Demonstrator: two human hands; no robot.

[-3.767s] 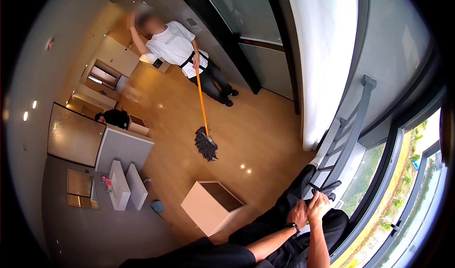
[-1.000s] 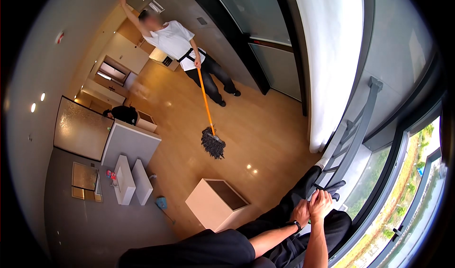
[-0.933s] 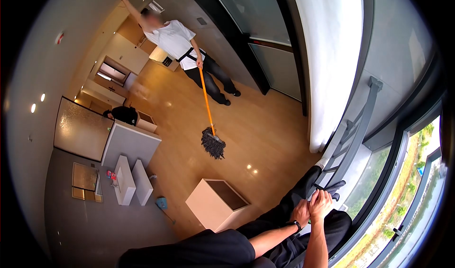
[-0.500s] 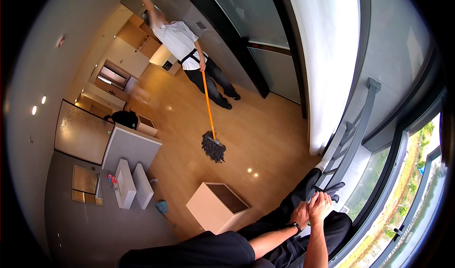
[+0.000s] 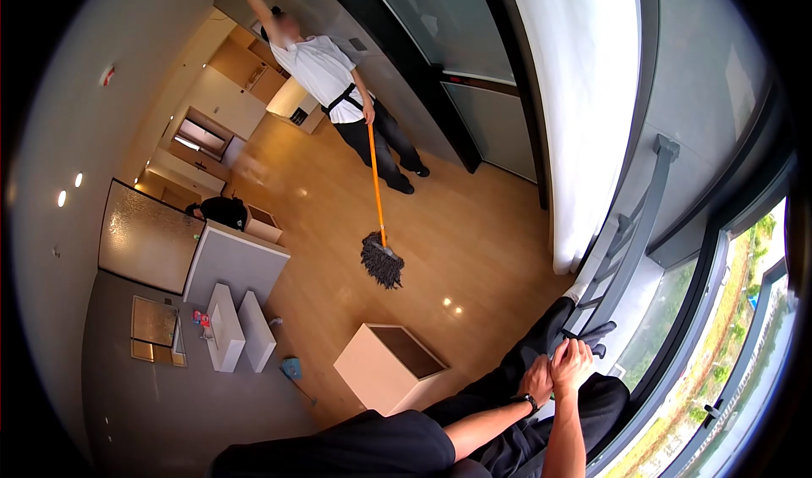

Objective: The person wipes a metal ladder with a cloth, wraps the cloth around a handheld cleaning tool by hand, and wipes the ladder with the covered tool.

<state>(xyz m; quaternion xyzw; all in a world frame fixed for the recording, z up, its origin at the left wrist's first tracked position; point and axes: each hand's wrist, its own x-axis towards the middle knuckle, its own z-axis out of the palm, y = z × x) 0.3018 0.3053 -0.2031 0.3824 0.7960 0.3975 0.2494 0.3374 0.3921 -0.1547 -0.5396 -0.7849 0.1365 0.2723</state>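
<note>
My left hand (image 5: 535, 380), with a black watch at its wrist, is closed beside my right hand, and the two are touching above my lap. The fingers of my right hand (image 5: 574, 363) are curled round something mostly hidden in the grip. Just past the right fingers, a dark grey and black item (image 5: 599, 336) sticks out beside the metal rails. Its kind is unclear, and whether either hand holds it cannot be told. My black-trousered legs (image 5: 518, 361) are bent around and beneath the hands.
A grey metal ladder-like frame (image 5: 640, 224) and a window (image 5: 719, 334) are at right. An open-topped pinkish box (image 5: 372, 368) stands on the wooden floor. Beyond it, a person (image 5: 326, 76) holds a mop (image 5: 382, 258). Another person (image 5: 224, 213) is behind a partition (image 5: 233, 262).
The standing person's head and upper body have shifted slightly, and the mop handle has swung a little to the right. My hands stay in almost the same place.
</note>
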